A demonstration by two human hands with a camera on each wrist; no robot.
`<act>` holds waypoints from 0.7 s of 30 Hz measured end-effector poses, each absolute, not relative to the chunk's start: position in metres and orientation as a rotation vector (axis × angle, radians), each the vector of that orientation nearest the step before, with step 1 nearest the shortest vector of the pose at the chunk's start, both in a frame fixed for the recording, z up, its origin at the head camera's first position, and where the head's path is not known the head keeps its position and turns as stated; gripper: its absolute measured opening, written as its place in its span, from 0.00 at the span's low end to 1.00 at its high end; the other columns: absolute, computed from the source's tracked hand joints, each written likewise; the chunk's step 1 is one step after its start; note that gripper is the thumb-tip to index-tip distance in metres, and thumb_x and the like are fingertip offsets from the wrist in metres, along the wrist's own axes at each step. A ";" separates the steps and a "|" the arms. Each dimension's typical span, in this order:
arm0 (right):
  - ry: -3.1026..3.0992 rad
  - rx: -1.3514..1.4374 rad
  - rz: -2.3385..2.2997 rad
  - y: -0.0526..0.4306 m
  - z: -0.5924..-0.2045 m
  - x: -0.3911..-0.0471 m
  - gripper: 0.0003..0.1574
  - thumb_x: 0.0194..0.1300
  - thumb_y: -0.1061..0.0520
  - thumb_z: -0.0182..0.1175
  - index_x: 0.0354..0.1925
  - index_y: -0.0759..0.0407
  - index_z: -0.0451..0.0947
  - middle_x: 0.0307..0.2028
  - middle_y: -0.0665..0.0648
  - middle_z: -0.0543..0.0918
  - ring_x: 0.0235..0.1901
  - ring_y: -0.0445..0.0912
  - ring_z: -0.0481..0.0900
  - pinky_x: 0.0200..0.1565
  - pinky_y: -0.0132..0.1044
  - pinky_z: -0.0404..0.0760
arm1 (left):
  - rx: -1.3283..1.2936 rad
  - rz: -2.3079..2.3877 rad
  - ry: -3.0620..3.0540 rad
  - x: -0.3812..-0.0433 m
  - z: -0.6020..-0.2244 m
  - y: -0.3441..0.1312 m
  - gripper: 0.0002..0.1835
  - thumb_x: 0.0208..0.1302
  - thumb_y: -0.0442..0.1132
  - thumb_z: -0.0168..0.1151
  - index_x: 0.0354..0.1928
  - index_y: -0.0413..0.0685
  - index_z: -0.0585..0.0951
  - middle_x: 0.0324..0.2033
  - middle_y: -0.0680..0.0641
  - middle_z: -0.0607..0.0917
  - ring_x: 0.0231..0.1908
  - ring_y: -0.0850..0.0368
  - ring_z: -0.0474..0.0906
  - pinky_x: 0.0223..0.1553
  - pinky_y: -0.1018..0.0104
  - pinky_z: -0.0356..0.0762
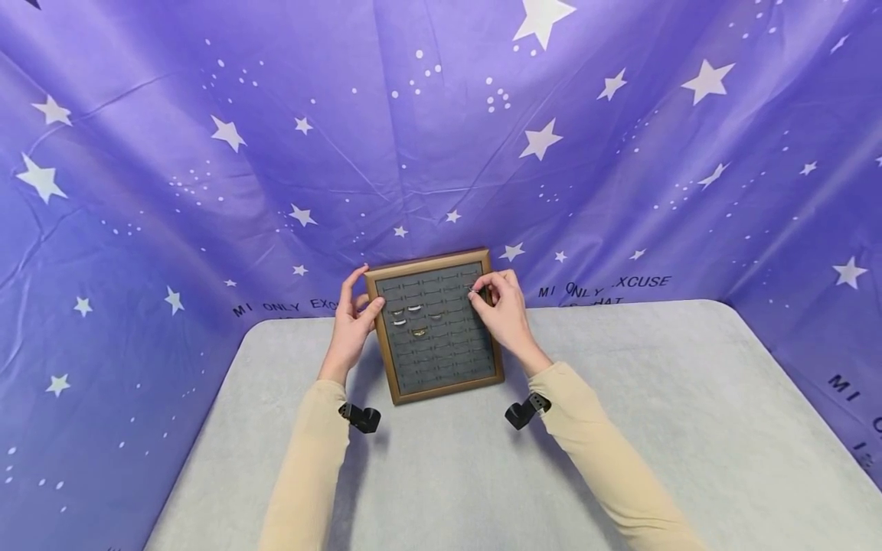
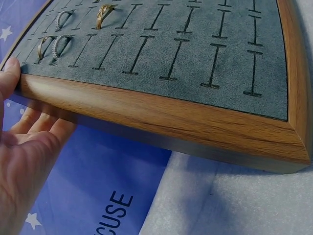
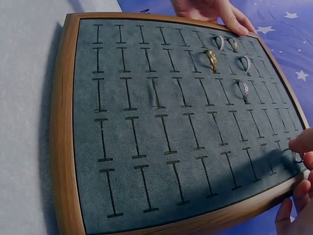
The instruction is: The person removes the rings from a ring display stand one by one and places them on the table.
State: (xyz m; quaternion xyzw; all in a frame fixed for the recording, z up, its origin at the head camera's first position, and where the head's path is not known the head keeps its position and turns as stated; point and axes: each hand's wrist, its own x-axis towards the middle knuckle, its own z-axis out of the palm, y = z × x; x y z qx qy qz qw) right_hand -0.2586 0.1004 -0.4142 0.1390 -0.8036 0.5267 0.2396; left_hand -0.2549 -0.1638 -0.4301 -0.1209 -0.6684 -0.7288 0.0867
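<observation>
A wood-framed ring display board (image 1: 448,394) with a grey slotted pad stands tilted near the table's back edge. My left hand (image 1: 354,325) grips its left side, thumb at the front rim and fingers (image 2: 41,122) behind. With thumb and fingertips, my right hand (image 1: 506,310) pinches a small ring (image 3: 299,157) against the pad near the upper right corner; the fingers partly hide it. Several other rings sit in slots toward the left side, among them a wide gold ring (image 3: 211,61) and a silver ring with small stones (image 3: 244,91).
A light grey table (image 1: 441,482) spreads in front of the board and to both sides. Behind it hangs a purple curtain (image 1: 441,153) with white stars and printed lettering. Black wrist cameras (image 1: 361,418) hang from both cuffs, over the table.
</observation>
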 end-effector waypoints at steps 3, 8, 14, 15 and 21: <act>-2.194 0.382 1.509 0.102 -0.413 -0.257 0.06 0.58 0.67 0.66 0.31 0.63 0.77 0.31 0.57 0.65 0.28 0.47 0.63 0.32 0.33 0.61 | -0.359 -2.170 -1.995 -0.255 -0.431 -0.164 0.34 0.70 0.32 0.56 0.73 0.59 0.57 0.41 0.49 0.82 0.20 0.63 0.64 0.20 0.73 0.61; -2.169 0.362 1.652 0.107 -0.415 -0.256 0.06 0.58 0.67 0.67 0.32 0.65 0.78 0.33 0.59 0.68 0.29 0.46 0.65 0.32 0.30 0.63 | -0.366 -2.149 -1.999 -0.255 -0.431 -0.164 0.33 0.70 0.33 0.56 0.72 0.63 0.59 0.39 0.49 0.82 0.18 0.65 0.61 0.19 0.73 0.60; -2.119 0.307 1.772 0.114 -0.415 -0.249 0.08 0.58 0.69 0.66 0.34 0.73 0.77 0.36 0.70 0.72 0.30 0.47 0.68 0.31 0.29 0.65 | -0.369 -2.133 -2.011 -0.255 -0.433 -0.164 0.33 0.70 0.34 0.57 0.72 0.63 0.60 0.40 0.48 0.81 0.18 0.65 0.61 0.20 0.71 0.59; -2.113 0.306 1.789 0.114 -0.412 -0.245 0.08 0.58 0.70 0.66 0.35 0.74 0.77 0.36 0.71 0.72 0.31 0.47 0.68 0.31 0.29 0.66 | -0.369 -2.134 -2.010 -0.255 -0.433 -0.164 0.33 0.70 0.34 0.57 0.72 0.63 0.60 0.40 0.48 0.81 0.18 0.65 0.62 0.20 0.71 0.59; -2.084 0.279 1.926 0.117 -0.394 -0.227 0.08 0.57 0.75 0.61 0.36 0.80 0.73 0.33 0.67 0.78 0.29 0.43 0.74 0.32 0.26 0.71 | -0.359 -2.159 -2.006 -0.252 -0.427 -0.163 0.33 0.70 0.33 0.57 0.72 0.62 0.59 0.40 0.49 0.82 0.21 0.64 0.67 0.20 0.74 0.62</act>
